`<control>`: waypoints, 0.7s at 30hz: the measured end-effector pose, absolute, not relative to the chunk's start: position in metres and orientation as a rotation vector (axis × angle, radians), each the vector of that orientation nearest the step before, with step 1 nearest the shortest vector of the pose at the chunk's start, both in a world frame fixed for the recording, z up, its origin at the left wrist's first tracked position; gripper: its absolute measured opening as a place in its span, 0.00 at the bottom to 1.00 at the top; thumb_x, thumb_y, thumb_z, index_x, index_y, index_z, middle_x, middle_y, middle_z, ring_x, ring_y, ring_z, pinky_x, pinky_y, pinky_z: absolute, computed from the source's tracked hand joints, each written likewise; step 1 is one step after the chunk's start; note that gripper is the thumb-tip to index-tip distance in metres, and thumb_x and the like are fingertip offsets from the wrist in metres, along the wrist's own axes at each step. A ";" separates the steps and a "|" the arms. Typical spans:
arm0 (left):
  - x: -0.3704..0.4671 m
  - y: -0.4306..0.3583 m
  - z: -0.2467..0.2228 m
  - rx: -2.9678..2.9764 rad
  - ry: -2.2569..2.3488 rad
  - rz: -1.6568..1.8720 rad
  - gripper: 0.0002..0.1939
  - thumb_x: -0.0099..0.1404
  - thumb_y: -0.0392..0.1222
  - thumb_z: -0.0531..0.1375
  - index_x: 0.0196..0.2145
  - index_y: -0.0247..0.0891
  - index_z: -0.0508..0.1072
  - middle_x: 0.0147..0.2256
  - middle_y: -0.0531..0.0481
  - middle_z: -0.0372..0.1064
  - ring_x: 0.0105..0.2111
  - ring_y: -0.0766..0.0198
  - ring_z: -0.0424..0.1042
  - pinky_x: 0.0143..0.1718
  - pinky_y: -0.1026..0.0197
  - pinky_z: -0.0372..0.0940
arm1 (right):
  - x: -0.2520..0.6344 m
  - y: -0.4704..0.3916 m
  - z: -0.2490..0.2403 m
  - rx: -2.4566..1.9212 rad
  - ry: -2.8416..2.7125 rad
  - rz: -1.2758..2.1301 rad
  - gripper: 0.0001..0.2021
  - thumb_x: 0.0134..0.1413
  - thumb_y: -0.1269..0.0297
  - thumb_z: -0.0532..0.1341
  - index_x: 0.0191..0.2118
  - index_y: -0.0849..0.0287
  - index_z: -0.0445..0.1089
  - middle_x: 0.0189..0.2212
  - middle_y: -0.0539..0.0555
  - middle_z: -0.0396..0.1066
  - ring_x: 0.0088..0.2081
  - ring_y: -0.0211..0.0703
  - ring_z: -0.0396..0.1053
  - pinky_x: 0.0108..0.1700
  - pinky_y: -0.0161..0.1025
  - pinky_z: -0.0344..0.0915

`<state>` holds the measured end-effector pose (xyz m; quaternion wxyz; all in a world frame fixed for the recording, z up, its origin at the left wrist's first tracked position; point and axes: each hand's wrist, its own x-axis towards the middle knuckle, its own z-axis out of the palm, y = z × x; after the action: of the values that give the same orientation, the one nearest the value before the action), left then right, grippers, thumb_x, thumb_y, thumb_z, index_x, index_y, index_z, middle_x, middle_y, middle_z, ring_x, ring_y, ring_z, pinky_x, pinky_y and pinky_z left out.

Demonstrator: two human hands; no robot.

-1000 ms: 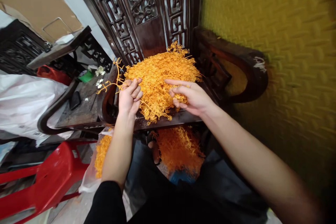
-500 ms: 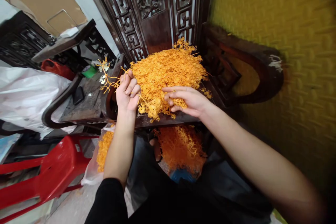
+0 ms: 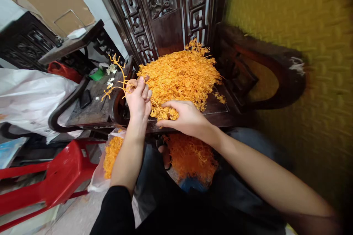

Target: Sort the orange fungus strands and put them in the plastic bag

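Note:
A large heap of orange plastic sprigs (image 3: 179, 77) lies on the seat of a dark carved wooden chair (image 3: 168, 33). My left hand (image 3: 139, 97) is closed around an orange branched stem (image 3: 122, 77), whose bare forks stick out to the left, beside the heap. Over the heap's front edge, my right hand (image 3: 184, 115) curves with thumb and fingers apart around several sprig tips near the left hand; whether it grips any of them I cannot tell. Below the seat, more orange stems (image 3: 191, 158) fill a container between my legs.
A clear bag of orange pieces (image 3: 113, 154) stands at lower left, beside a red plastic stool (image 3: 64, 169). Farther left are a white sack (image 3: 30, 99), a second wooden seat (image 3: 88, 112) with a dark phone-like object (image 3: 85, 99), and a red bag (image 3: 64, 71).
My right hand has moved left and down, closer to my left hand, its fingers now curved round the front tips. The stem in my left hand has swung more upright.

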<state>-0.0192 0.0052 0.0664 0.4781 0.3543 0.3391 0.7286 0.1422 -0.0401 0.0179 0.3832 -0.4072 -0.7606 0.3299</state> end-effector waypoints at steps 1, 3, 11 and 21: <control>-0.020 0.006 0.065 0.867 0.813 1.788 0.19 0.66 0.33 0.67 0.28 0.38 0.58 0.30 0.55 0.75 0.14 0.81 0.46 0.15 0.73 0.41 | 0.142 -0.040 0.017 -1.042 -1.933 0.832 0.22 0.55 0.51 0.72 0.50 0.60 0.80 0.48 0.59 0.81 0.50 0.55 0.78 0.56 0.48 0.70; -0.022 0.008 0.062 0.891 0.807 1.783 0.19 0.65 0.34 0.67 0.28 0.38 0.58 0.31 0.55 0.75 0.14 0.81 0.47 0.15 0.73 0.42 | 0.143 -0.039 0.017 -1.037 -1.872 0.864 0.13 0.59 0.56 0.69 0.44 0.60 0.80 0.42 0.56 0.82 0.44 0.49 0.79 0.50 0.43 0.70; -0.053 0.016 0.045 1.322 1.351 1.330 0.51 0.62 0.53 0.72 0.73 0.53 0.48 0.76 0.34 0.41 0.63 0.47 0.71 0.54 0.48 0.73 | 0.171 -0.026 0.025 -0.940 -1.506 1.126 0.19 0.63 0.47 0.65 0.31 0.60 0.73 0.24 0.49 0.71 0.27 0.38 0.66 0.33 0.37 0.61; -0.042 -0.014 0.065 2.539 0.838 0.992 0.22 0.72 0.48 0.63 0.62 0.44 0.73 0.62 0.41 0.72 0.64 0.52 0.69 0.67 0.44 0.63 | 0.194 -0.021 0.027 -0.743 -1.424 1.685 0.24 0.57 0.41 0.68 0.29 0.60 0.70 0.16 0.46 0.64 0.16 0.29 0.52 0.18 0.31 0.43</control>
<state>-0.0415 -0.0144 0.0649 0.1443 0.8810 0.2907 0.3442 0.1944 -0.0214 0.0268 0.3958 -0.2933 -0.5616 0.6647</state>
